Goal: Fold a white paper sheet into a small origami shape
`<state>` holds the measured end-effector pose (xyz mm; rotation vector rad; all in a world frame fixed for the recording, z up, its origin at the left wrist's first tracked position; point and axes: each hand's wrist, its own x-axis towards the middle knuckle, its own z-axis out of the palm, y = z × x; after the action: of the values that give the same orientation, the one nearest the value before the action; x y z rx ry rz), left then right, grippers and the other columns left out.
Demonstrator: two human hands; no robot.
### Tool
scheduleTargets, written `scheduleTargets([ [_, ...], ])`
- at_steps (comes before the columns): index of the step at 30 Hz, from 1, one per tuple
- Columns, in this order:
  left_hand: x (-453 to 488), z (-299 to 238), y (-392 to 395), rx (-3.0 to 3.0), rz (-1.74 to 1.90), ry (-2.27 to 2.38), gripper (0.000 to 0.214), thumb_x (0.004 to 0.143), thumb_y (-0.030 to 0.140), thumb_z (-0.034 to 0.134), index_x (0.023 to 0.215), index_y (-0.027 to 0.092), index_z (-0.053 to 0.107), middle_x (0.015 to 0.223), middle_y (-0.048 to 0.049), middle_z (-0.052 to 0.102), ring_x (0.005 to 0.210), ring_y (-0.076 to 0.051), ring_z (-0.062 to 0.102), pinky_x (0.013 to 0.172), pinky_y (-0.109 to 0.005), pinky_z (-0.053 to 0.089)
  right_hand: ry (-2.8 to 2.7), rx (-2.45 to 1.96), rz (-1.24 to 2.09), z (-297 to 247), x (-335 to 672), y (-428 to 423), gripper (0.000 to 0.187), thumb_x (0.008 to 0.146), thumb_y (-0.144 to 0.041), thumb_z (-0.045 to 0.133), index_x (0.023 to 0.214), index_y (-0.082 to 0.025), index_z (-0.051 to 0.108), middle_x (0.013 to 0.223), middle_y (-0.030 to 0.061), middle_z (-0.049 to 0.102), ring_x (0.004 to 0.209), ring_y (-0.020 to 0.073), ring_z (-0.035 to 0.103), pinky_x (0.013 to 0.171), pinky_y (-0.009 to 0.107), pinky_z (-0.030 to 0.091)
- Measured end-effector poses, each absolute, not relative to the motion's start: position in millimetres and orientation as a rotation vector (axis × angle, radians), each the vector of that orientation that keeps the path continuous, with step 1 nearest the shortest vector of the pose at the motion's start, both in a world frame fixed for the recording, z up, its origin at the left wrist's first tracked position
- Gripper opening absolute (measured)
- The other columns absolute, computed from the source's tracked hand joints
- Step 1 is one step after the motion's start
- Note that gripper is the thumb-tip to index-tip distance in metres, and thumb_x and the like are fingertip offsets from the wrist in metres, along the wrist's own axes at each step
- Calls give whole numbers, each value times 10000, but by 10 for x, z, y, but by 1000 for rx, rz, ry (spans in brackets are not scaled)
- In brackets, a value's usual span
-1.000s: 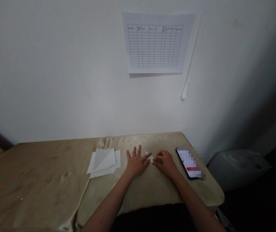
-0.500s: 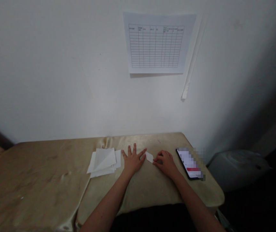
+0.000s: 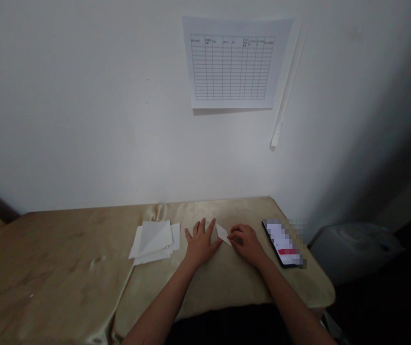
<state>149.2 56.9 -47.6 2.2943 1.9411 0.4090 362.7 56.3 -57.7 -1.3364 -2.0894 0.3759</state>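
Note:
A small folded piece of white paper (image 3: 222,234) lies on the table between my hands. My left hand (image 3: 200,242) rests palm down to its left with the fingers spread, its thumb touching the paper's lower left edge. On the other side my right hand (image 3: 247,243) has its fingers curled, with thumb and fingertips pinching the paper's right edge. Left of my left hand sits a loose stack of white paper sheets (image 3: 155,239), some with creases.
The table (image 3: 223,287) has a shiny gold cloth over it. A phone (image 3: 280,244) with its screen lit lies right of my right hand. The wall behind carries a printed table sheet (image 3: 232,67). A pale plastic container (image 3: 352,249) stands beyond the table's right edge.
My left hand has shifted slightly right, its fingers drawn closer together and its thumb lower on the paper. The folded paper's visible outline has become narrower. My right hand has barely moved.

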Motion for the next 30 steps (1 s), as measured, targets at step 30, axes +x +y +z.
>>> scheduleTargets([
  [30,1504,-461,568,2263,581,1642,168,914,346,632,1071,310,678,1374,-11,645,1414,-299,426,1153,-747,13,-2215,-1225,447,-636,3633,614,490,863,-117,575,1291,-342,652,1496,3,528,1453,250,360,1205,554,222],
])
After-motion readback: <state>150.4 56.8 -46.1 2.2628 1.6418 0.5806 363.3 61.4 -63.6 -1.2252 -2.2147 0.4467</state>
